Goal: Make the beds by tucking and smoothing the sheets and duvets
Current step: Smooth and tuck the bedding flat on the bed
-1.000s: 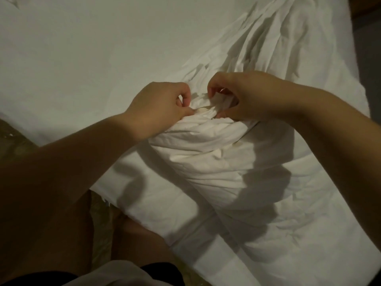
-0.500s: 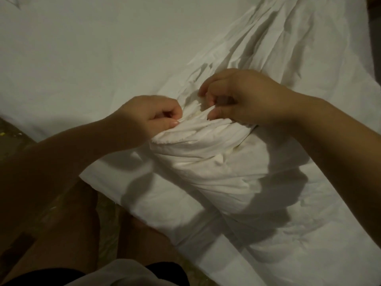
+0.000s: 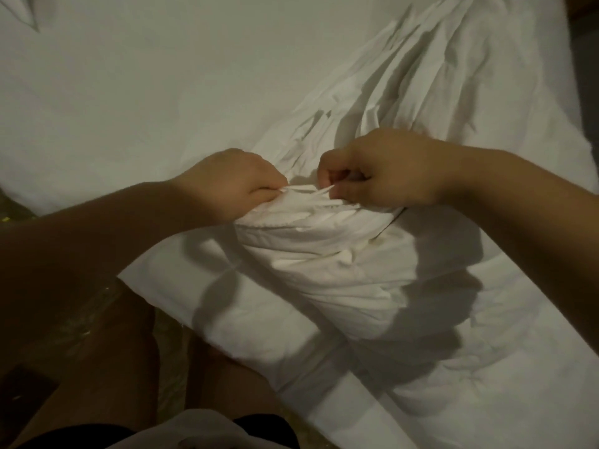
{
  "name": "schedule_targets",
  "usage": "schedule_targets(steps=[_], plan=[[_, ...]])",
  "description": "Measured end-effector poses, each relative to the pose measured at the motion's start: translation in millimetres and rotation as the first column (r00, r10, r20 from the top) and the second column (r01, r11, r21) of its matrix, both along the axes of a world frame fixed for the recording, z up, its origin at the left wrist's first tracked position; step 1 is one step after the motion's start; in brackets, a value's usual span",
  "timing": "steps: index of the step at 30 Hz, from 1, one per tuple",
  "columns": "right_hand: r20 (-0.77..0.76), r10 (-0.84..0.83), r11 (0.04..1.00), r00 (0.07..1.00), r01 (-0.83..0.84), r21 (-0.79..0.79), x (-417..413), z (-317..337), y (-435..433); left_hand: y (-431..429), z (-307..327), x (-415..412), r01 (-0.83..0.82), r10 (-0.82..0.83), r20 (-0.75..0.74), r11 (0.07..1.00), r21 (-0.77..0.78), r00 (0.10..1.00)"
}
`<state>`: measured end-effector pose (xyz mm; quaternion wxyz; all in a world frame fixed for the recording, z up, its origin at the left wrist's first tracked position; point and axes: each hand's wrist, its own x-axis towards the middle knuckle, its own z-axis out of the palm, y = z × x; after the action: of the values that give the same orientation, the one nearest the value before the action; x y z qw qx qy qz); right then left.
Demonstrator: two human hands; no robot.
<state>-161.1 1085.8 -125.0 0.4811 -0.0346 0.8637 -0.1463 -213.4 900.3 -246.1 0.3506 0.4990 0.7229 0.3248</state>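
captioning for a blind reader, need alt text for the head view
Two hands pinch the gathered folds of a white sheet at the corner of a bed: the left hand and the right hand close together, each with a grip on bunched cloth. The person's legs show below.

fingers of the left hand (image 3: 227, 186) hidden in the bunched sheet (image 3: 324, 254), which runs off the right edge

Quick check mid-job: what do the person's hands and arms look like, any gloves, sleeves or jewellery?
The left hand and right hand are bare: no gloves, rings or watch visible. The left forearm and right forearm are uncovered, with no sleeves in frame. The light is dim, so finer marks cannot be told.
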Motion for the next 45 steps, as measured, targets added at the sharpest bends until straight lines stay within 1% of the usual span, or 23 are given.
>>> schedule_targets(steps=[1, 3, 5, 7, 9, 11, 12, 15, 17, 19, 21, 23, 25, 26, 28, 30, 32, 35, 37, 39, 41, 43, 45], plan=[[0.004, -0.018, 1.0, 1.0, 0.018, -0.012, 1, 2, 1, -5, 2, -2, -0.019, 0.021, -0.019, 0.997, 0.072, 1.0], [0.008, -0.016, 1.0, 1.0, 0.017, -0.017, 4, 3, -1, -14, 7, -5, 0.069, -0.052, -0.109, 0.984, 0.166, 0.993], [0.009, 0.027, 1.0, 1.0, -0.027, 0.002, 6, 1, -5, -17, 3, -4, 0.162, -0.132, -0.166, 0.97, 0.18, 0.977], [-0.014, 0.079, 0.997, 0.997, -0.078, 0.029, 6, -3, -7, -17, 0, 0, 0.184, -0.175, -0.077, 0.974, 0.135, 0.981], [-0.062, 0.104, 0.994, 0.993, -0.102, 0.037, 6, -7, -6, -21, -2, 4, 0.092, -0.096, 0.085, 0.994, 0.054, 0.992], [-0.117, 0.072, 0.997, 0.99, -0.074, -0.008, 6, -8, -7, -28, -1, 11, -0.026, 0.034, 0.17, 0.998, -0.049, 0.985], [-0.154, 0.072, 0.996, 0.985, -0.078, -0.032, 7, -7, -9, -30, 1, 15, -0.083, 0.092, 0.173, 0.995, -0.057, 0.981], [-0.243, 0.164, 0.985, 0.956, -0.173, -0.014, 9, -10, -16, -28, 13, 29, -0.228, 0.211, 0.219, 0.972, 0.055, 0.953], [-0.307, 0.163, 0.985, 0.938, -0.172, -0.004, 13, -9, -18, -26, 22, 36, -0.237, 0.204, 0.253, 0.966, 0.105, 0.946], [-0.354, 0.129, 0.99, 0.926, -0.141, -0.008, 18, -9, -19, -21, 31, 38, -0.202, 0.192, 0.202, 0.979, 0.03, 0.96], [-0.343, 0.116, 0.993, 0.932, -0.112, 0.03, 20, -8, -22, -15, 37, 32, -0.137, 0.155, 0.177, 0.984, -0.111, 0.972], [-0.317, 0.126, 0.991, 0.94, -0.106, 0.081, 17, -8, -26, -11, 41, 23, -0.116, 0.168, 0.291, 0.976, -0.185, 0.942], [-0.257, 0.131, 0.987, 0.958, -0.101, 0.126, 11, -8, -29, -13, 39, 17, -0.188, 0.25, 0.442, 0.965, -0.18, 0.861], [-0.201, 0.109, 0.987, 0.973, -0.083, 0.137, 7, -7, -31, -14, 37, 16, -0.227, 0.285, 0.465, 0.958, -0.178, 0.838], [-0.064, 0.026, 0.993, 0.998, -0.019, 0.113, -3, -7, -35, -14, 35, 16, -0.243, 0.296, 0.424, 0.954, -0.177, 0.856], [0.025, -0.072, 0.995, 0.997, 0.07, 0.064, -15, -8, -37, -13, 32, 19, -0.268, 0.32, 0.396, 0.946, -0.181, 0.861], [0.076, -0.142, 0.99, 0.987, 0.141, 0.022, -25, -8, -37, -14, 31, 18, -0.335, 0.381, 0.438, 0.925, -0.183, 0.814], [0.113, -0.065, 0.997, 0.991, 0.061, 0.04, -38, -10, -40, -17, 28, 16, -0.425, 0.453, 0.527, 0.887, -0.182, 0.719], [0.159, 0.038, 0.992, 0.987, -0.057, 0.117, -42, -14, -47, -16, 26, 15, -0.449, 0.479, 0.509, 0.873, -0.191, 0.715], [0.168, 0.061, 0.985, 0.984, -0.087, 0.151, -44, -21, -50, -14, 24, 13, -0.498, 0.525, 0.481, 0.845, -0.196, 0.702], [0.12, 0.069, 0.981, 0.99, -0.09, 0.173, -44, -26, -49, -13, 20, 8, -0.553, 0.575, 0.468, 0.809, -0.201, 0.671], [0.029, 0.039, 0.985, 0.999, -0.043, 0.166, -43, -29, -42, -15, 16, 3, -0.585, 0.607, 0.48, 0.782, -0.218, 0.633], [-0.036, -0.043, 0.994, 0.998, 0.047, 0.101, -41, -30, -36, -17, 10, 1, -0.595, 0.624, 0.514, 0.765, -0.246, 0.589]])
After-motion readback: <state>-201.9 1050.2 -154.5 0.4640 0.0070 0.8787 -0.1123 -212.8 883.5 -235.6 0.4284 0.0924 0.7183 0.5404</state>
